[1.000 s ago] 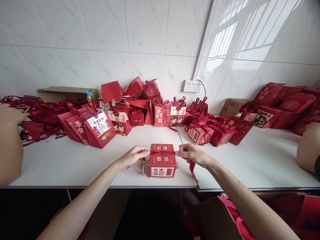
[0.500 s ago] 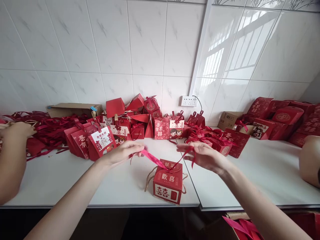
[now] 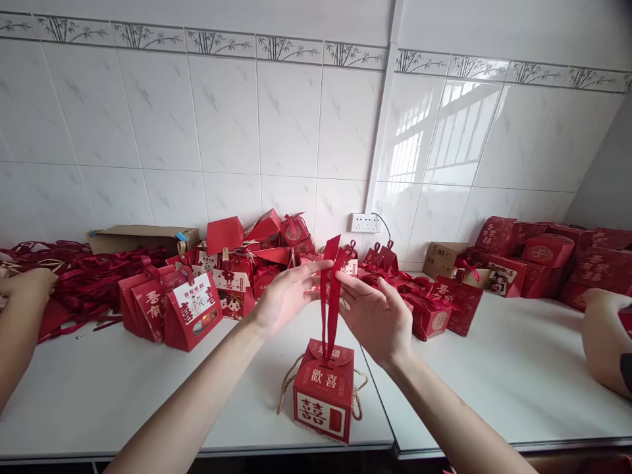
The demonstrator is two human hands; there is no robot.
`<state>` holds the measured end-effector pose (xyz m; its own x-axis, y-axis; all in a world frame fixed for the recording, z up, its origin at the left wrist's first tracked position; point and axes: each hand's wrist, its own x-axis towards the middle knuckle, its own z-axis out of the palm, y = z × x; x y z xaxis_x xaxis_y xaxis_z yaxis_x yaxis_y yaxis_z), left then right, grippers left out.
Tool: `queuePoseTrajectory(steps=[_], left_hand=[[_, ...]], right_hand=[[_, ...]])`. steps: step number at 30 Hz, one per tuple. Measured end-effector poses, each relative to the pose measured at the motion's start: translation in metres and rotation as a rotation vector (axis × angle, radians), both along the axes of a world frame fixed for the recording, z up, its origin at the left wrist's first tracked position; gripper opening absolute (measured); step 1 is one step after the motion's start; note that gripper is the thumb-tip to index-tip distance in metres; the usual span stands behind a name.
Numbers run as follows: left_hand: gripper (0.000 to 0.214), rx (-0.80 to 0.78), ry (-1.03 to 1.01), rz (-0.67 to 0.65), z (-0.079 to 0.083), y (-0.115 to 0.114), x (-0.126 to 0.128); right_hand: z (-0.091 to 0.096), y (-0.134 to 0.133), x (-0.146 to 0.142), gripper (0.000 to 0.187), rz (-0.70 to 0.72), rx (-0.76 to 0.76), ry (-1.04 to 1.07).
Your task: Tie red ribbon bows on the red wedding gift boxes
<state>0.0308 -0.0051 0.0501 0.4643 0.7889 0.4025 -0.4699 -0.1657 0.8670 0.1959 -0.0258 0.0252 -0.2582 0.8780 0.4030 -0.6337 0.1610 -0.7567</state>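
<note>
A red gift box (image 3: 323, 388) with white-and-gold characters stands on the white table near its front edge, twisted cord handles hanging at both sides. From a slot in its top a red ribbon (image 3: 332, 316) rises, its two lengths pulled upright. My left hand (image 3: 289, 289) pinches the ribbon from the left, above the box. Facing it, my right hand (image 3: 378, 313) has its fingertips closed on the ribbon from the right. The two hands almost meet around the ribbon's upper ends.
Finished-looking red gift boxes (image 3: 192, 309) stand at the left, beside a heap of red ribbons (image 3: 103, 283). More red boxes (image 3: 546, 253) are piled at the right. A co-worker's arm (image 3: 20, 322) reaches in at left, another person's arm (image 3: 605, 342) at right. A power strip (image 3: 366, 223) is on the wall.
Both hands have come together above the box. The ribbon, spread out sideways before, now stands upright between them. The head view has tilted up.
</note>
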Motion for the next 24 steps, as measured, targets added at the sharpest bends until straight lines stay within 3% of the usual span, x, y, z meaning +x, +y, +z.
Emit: queuePoseTrajectory(steps=[5, 13, 16, 18, 21, 24], left_hand=[[0.042, 0.016, 0.015, -0.004, -0.001, -0.002, -0.001], [0.035, 0.072, 0.009, 0.029, -0.002, -0.005, -0.001], [0.019, -0.009, -0.096, 0.122, -0.003, -0.005, -0.012], [0.026, -0.098, -0.096, 0.174, -0.007, -0.002, -0.028], [0.054, -0.171, 0.235, 0.127, -0.022, 0.006, -0.057], [0.046, -0.103, 0.607, 0.163, -0.049, 0.009, -0.066]], right_hand=[[0.002, 0.004, 0.003, 0.05, -0.02, -0.042, 0.043], [0.002, 0.004, -0.002, 0.046, -0.062, 0.018, 0.014], [0.003, 0.002, 0.005, 0.036, -0.07, 0.012, 0.038], [0.003, 0.0, 0.022, 0.039, -0.031, -0.001, 0.022], [-0.003, 0.0, 0.057, 0.049, 0.093, -0.09, -0.237], [-0.024, 0.0, 0.079, 0.049, -0.04, -0.208, -0.576]])
